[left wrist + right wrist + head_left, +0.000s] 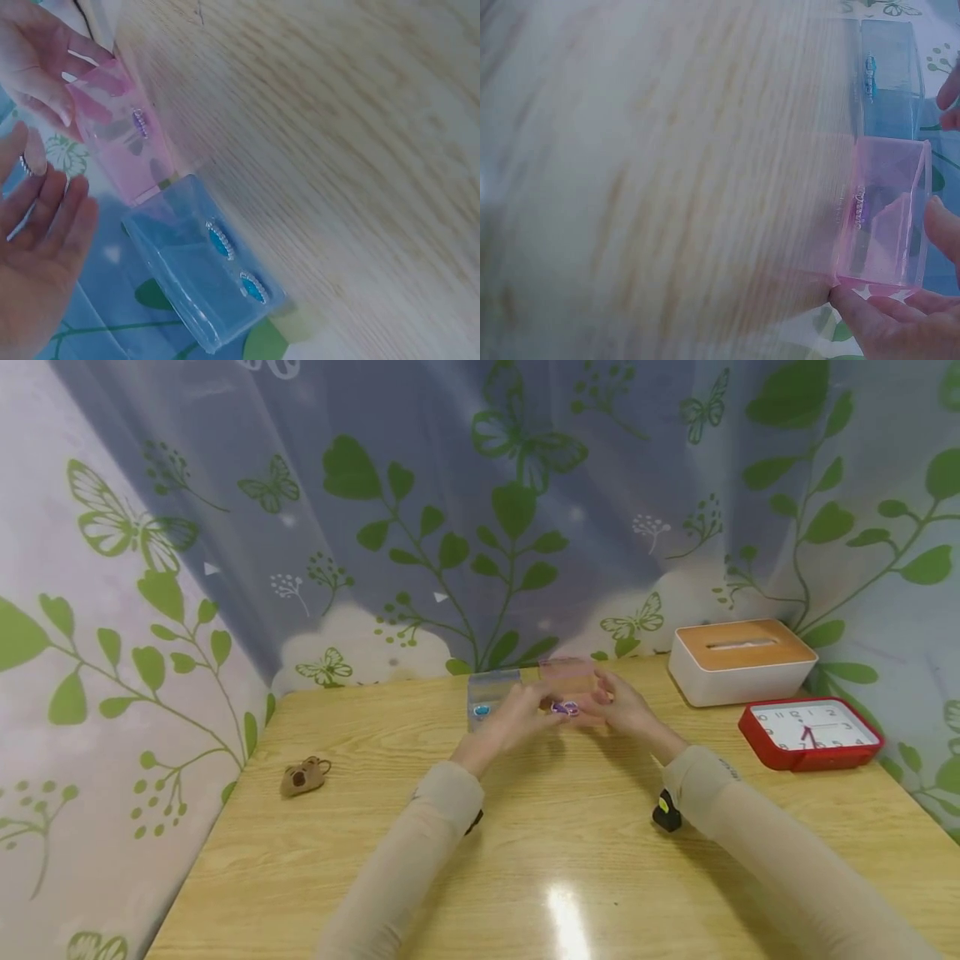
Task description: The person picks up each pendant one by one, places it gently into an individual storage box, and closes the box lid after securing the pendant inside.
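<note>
Between thumb and fingers, my left hand (513, 720) pinches a small jewelled piece (27, 166) with a silver beaded edge, above the open pink clear box (566, 672). A similar purple piece (140, 122) lies inside that box. Around the box's right end, my right hand (628, 703) holds it, a fingertip at the lower corner and the thumb at the rim in the right wrist view. To the left, touching or nearly touching it, stands a blue clear box (169, 251) with two blue oval jewelled pieces (220, 240) in it.
A white tissue box (738, 672) with a wooden top stands at the back right, behind a red clock (810, 733). On the left of the wooden table (360, 868) lies a small brown animal-face pouch (303, 777). A patterned curtain (420, 560) hangs behind.
</note>
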Available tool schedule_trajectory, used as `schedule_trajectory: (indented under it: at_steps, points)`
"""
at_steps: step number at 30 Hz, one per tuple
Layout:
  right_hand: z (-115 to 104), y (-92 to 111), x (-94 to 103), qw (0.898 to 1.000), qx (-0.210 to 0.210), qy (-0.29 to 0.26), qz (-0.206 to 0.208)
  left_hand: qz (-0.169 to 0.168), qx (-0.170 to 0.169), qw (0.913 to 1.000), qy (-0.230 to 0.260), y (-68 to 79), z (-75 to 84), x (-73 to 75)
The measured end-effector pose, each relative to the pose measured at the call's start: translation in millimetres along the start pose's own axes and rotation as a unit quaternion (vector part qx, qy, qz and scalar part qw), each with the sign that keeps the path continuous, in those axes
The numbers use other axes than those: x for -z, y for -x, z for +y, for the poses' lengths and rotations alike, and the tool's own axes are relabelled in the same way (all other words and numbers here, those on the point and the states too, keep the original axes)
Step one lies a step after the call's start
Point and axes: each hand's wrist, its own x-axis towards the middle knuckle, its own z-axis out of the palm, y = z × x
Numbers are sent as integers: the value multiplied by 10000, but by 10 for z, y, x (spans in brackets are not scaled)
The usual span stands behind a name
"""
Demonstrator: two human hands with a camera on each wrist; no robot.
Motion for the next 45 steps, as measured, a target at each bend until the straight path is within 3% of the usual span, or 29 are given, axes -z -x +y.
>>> schedule_trajectory:
  at_steps: [7,17,22,29,31,36,45]
  points:
    - [-12,9,26,10000,56,30,7,395,402,9969,-548,-127,31,0]
    - [17,4,23,9990,235,-316,-224,379,825,9949,-429,-347,156,-86]
    - [-5,11,11,9992,152,-339,-140,429,757,9960,-206,-437,167,-198]
    - [-16,1,19,9997,173,-145,-53,845,286,9953,-391,-508,113,-285]
    - [-1,-7,9,9998,171,-113,-53,923,284,9944,-423,-532,101,-309]
    - [16,-23,-32,9997,240,-54,-59,898,522,9921,-708,-594,80,-367]
    - [10,-25,-36,9992,377,19,-106,638,435,9952,-599,-643,76,-377]
